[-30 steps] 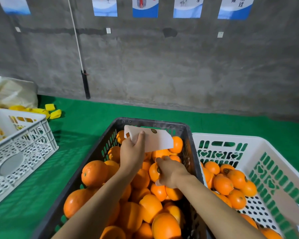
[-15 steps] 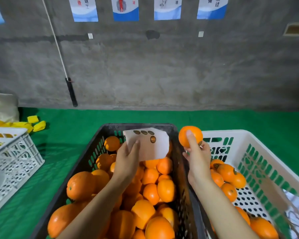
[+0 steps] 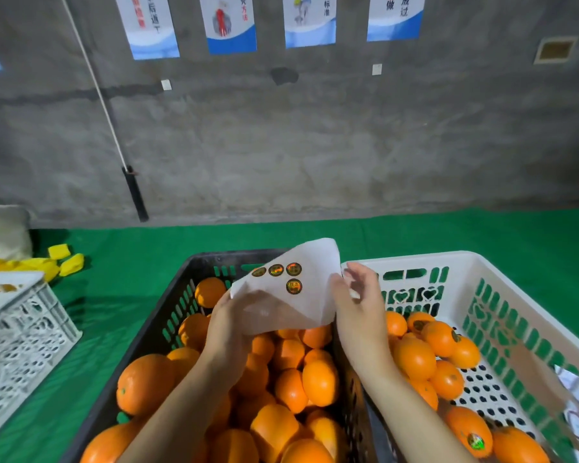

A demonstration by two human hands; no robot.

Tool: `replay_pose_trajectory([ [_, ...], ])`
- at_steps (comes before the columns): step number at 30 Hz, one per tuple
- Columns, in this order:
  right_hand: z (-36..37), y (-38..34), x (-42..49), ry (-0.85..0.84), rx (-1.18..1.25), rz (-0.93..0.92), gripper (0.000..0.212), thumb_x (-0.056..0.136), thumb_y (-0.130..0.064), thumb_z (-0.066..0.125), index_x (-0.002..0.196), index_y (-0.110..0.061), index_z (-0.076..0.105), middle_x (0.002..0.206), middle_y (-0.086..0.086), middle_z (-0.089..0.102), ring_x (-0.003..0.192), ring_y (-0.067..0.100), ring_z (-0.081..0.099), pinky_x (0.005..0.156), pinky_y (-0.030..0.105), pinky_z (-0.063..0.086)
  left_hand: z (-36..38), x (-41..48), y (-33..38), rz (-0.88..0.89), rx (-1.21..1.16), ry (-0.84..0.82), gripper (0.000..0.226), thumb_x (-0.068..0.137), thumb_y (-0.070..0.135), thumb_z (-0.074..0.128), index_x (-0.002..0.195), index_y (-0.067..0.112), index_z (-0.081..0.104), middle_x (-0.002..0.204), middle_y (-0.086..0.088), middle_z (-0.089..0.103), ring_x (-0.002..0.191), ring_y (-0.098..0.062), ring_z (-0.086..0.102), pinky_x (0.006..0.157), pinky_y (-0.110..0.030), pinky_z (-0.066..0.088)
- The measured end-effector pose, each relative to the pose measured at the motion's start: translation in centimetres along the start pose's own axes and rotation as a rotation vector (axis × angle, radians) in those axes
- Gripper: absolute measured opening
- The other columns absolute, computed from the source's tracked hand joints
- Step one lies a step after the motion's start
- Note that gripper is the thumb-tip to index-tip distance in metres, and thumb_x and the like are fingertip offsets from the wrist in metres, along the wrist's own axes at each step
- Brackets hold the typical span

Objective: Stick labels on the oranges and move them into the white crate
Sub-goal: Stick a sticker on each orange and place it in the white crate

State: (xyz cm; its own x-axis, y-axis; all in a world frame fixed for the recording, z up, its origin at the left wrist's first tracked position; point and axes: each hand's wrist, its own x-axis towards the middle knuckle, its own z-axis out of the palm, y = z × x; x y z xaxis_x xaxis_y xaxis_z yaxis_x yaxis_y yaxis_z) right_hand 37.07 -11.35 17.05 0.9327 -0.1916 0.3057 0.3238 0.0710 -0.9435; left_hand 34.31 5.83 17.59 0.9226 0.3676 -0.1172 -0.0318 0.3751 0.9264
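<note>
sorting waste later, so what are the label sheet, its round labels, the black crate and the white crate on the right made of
The label sheet looks like thin white backing paper, probably coated, since it bends in a soft curve. The labels seem to be shiny foil or holographic film, glinting gold-green. The black crate and white crate look like rigid moulded plastic with a dull sheen and cut-out slots and holes.

My right hand [image 3: 358,305] has let go of the orange it lifted out of the black crate [image 3: 168,315] and is back at the right edge of the label sheet [image 3: 301,305]. My left hand [image 3: 229,324] tipped the sheet up, so four stickers [image 3: 276,270] show now.
</note>
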Motion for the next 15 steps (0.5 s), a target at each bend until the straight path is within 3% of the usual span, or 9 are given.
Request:
replay_pose_trajectory([
  [3,0.3,-0.5,-0.3,-0.243,0.181,0.197,0.028,0.087,-0.037,0.071,0.111,-0.022,0.068,0.1,-0.005,0.076,0.091,0.007,0.072,0.069,0.017,0.055,0.0,0.4,0.5,-0.098,-0.032,0.004,0.031,0.089,0.008,0.062,0.118,0.018,0.063,0.117,-0.019,0.069,0.11,-0.04,0.064,0.098,-0.054,0.053],
  [5,-0.3,-0.6,0.1,-0.341,0.22,0.273,0.028,0.085,-0.04,0.071,0.103,-0.019,0.076,0.101,0.001,0.077,0.094,0.018,0.074,0.068,0.021,0.057,-0.1,0.8,0.5,-0.072,0.143,0.077,0.031,0.091,0.017,0.066,0.122,0.017,0.062,0.124,-0.016,0.061,0.111,-0.037,0.059,0.095,-0.051,0.054],
  [8,-0.4,-0.3,0.2,-0.3,0.122,0.246,0.032,0.093,-0.041,0.065,0.096,-0.011,0.075,0.096,0.013,0.076,0.092,0.03,0.072,0.071,0.037,0.059,-0.4,0.4,-0.2,0.17,0.631,0.099,0.063,0.093,0.044,0.067,0.145,0.022,0.039,0.133,-0.005,0.052,0.106,-0.018,0.056,0.08,-0.03,0.052],
  [10,0.0,0.1,-0.1,-0.261,0.049,0.185,0.039,0.096,-0.04,0.062,0.092,-0.002,0.07,0.092,0.022,0.071,0.091,0.042,0.067,0.071,0.048,0.054,-0.8,-0.1,-0.3,0.484,0.9,0.202,0.069,0.09,0.043,0.072,0.146,0.019,0.04,0.13,-0.001,0.057,0.102,-0.012,0.056,0.081,-0.03,0.052],
  [12,0.3,0.3,-0.3,-0.266,0.038,0.152,0.024,0.097,-0.03,0.062,0.094,-0.01,0.074,0.092,0.014,0.074,0.09,0.034,0.07,0.07,0.044,0.057,-0.7,-0.3,-0.3,0.817,1.124,0.175,0.044,0.089,0.035,0.074,0.128,0.019,0.061,0.119,0.001,0.064,0.104,-0.017,0.06,0.083,-0.034,0.053],
  [13,0.3,0.3,-0.4,-0.275,0.036,0.149,0.016,0.097,-0.026,0.063,0.095,-0.016,0.075,0.092,0.007,0.076,0.089,0.026,0.072,0.067,0.034,0.059,-0.5,-0.6,-0.2,0.901,1.148,0.084,0.033,0.09,0.035,0.073,0.119,0.021,0.067,0.114,0.004,0.066,0.103,-0.015,0.061,0.081,-0.03,0.053],
  [15,0.3,0.2,-0.5,-0.311,0.033,0.155,0.013,0.097,-0.025,0.063,0.095,-0.023,0.076,0.092,-0.003,0.077,0.085,0.013,0.073,0.065,0.021,0.055,0.2,-1.2,-0.3,0.861,1.11,-0.099,0.031,0.091,0.045,0.067,0.116,0.027,0.07,0.113,0.013,0.065,0.102,-0.005,0.06,0.078,-0.018,0.051],
])
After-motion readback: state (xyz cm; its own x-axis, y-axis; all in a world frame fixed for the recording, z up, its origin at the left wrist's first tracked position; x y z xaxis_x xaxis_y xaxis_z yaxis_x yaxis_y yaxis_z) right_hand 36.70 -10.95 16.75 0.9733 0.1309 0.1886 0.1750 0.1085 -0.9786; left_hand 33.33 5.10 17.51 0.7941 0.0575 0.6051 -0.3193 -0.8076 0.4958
